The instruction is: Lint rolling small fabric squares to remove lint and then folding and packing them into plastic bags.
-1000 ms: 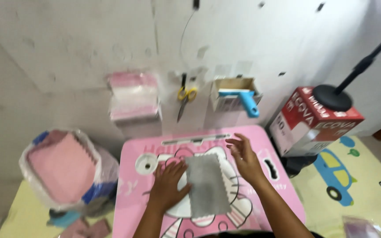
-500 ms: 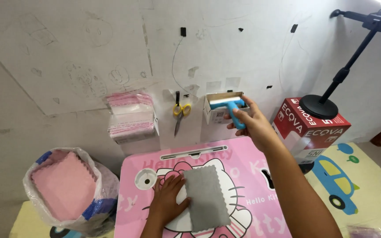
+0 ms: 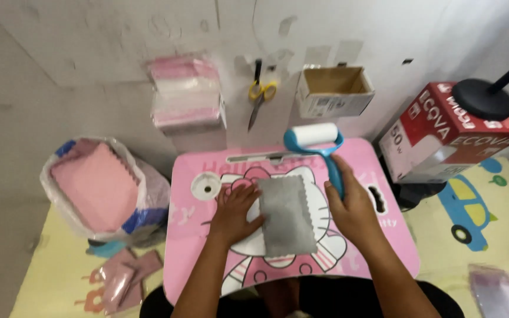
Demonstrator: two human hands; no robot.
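Lifted out of its cardboard box (image 3: 335,89) on the wall since half a second ago, the blue lint roller (image 3: 319,146) now sits in my right hand (image 3: 351,207) over the pink counter (image 3: 384,247). From left: a bag of pink cloths (image 3: 95,185); my left hand (image 3: 235,213), fingers spread flat, pinning the grey cloth (image 3: 287,215) mid-counter; my right fingers wrapped round the roller's handle, beside the cloth's right edge.

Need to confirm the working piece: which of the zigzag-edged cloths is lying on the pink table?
The grey zigzag-edged cloth, flat on the pink table under the left hand. The pink zigzag-edged cloths sit stacked in a clear plastic bag on the floor.
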